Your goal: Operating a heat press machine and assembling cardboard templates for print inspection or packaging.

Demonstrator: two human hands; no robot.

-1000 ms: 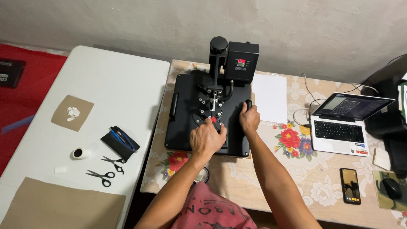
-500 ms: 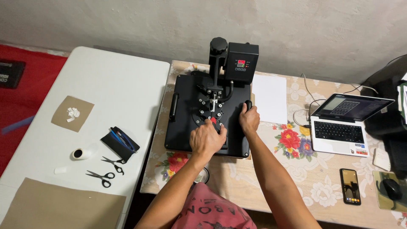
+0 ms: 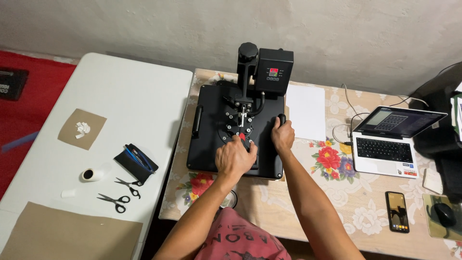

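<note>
A black heat press sits on the flower-patterned tablecloth, its top plate down and a control box at the back. My left hand lies flat on the top plate near the front edge, fingers together, close to a small red part. My right hand is closed around the black handle on the right side of the press. Both forearms reach in from the bottom of the head view.
A white sheet, an open laptop, a phone and a mouse lie right of the press. The white table at left holds two scissors, a black pouch, a tape roll and brown paper.
</note>
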